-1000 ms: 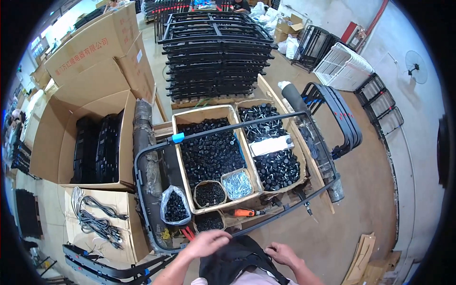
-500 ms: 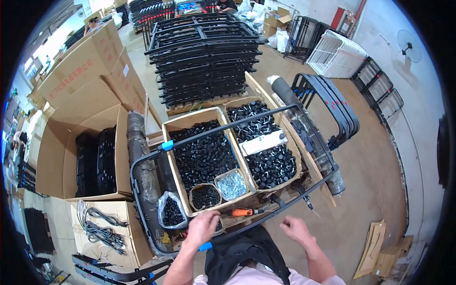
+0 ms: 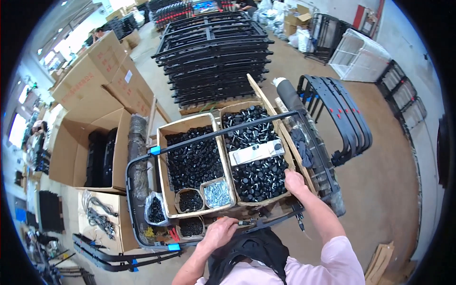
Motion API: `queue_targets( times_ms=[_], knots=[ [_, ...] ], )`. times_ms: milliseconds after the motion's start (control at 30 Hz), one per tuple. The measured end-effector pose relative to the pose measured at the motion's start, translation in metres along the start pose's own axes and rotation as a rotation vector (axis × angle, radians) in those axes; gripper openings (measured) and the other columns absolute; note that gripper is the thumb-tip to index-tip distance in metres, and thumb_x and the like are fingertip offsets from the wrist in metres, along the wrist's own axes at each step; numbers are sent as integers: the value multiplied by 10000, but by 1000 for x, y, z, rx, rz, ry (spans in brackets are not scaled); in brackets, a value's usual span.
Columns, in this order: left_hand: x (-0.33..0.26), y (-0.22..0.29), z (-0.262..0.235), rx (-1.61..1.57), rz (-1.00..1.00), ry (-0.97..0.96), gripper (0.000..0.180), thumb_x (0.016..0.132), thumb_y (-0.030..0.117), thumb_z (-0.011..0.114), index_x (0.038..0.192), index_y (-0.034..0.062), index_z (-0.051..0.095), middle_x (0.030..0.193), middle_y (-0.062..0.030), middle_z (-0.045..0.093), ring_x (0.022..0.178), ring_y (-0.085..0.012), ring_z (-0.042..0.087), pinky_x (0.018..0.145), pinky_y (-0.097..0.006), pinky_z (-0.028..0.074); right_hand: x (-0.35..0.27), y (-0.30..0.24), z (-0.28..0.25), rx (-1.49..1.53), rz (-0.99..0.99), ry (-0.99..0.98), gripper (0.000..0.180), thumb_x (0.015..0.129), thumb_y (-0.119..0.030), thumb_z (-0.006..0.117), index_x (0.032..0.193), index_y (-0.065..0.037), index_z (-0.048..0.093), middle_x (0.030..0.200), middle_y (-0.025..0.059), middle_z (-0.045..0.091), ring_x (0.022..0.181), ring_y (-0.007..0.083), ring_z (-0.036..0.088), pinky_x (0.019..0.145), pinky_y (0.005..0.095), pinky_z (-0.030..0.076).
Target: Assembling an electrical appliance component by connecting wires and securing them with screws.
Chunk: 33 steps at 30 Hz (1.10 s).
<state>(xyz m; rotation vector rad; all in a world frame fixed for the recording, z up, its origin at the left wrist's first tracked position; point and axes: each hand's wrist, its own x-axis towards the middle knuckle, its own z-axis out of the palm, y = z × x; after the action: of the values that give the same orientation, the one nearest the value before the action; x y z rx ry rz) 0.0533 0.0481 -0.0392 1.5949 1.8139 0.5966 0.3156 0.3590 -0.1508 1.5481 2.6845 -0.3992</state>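
My left hand (image 3: 222,232) is closed around an orange power screwdriver (image 3: 219,218) at the near edge of the workbench. Its body is mostly under my fingers, and its metal tip points right. My right hand (image 3: 295,183) reaches to the right rim of a carton of black-headed bolts (image 3: 260,178). The fingers there are curled and partly hidden; whether they pinch a bolt is too small to tell. A black tubular frame (image 3: 228,129) with blue clips lies across the cartons, between my arms and the far side.
Left of the bolts, a carton (image 3: 160,168) holds small black caps and a tub of silver screws (image 3: 217,193). Red-handled pliers (image 3: 173,233) lie by a small tub (image 3: 203,228). Wrapped rolls (image 3: 137,137) flank the bench. A large cardboard box (image 3: 121,156) stands left; stacked black frames (image 3: 213,61) stand beyond.
My left hand has moved right from the small tub onto the screwdriver. My right hand has gone forward to the bolt carton. The whole view has shifted slightly.
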Motion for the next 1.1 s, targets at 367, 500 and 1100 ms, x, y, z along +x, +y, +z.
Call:
queue_targets(
  times_ms=[367,500,1100],
  knots=[
    [44,201,-191,291,126,1064,468,784,23,764,1233,0,636,1217,-178,663,1172,-341,622,1042,-438,468,34,32,45,-453,-316,-198,258,953,-185,584,1161,-38,622,1146,242,647,883,301,746,676,370,623],
    [-3,271,-260,336,611,1283,473,967,210,549,1397,14,535,1438,-209,559,1316,-300,556,1108,-480,436,22,28,28,-496,-341,-235,287,936,-195,620,1154,-15,676,1213,245,615,880,314,740,693,365,624],
    [-55,231,-318,460,679,1437,489,970,241,550,1405,18,530,1447,-211,549,1327,-314,546,1117,-497,423,-22,43,-19,44,-260,-130,291,894,-75,517,1174,-16,573,1117,298,662,996,490,670,880,581,536]
  ],
)
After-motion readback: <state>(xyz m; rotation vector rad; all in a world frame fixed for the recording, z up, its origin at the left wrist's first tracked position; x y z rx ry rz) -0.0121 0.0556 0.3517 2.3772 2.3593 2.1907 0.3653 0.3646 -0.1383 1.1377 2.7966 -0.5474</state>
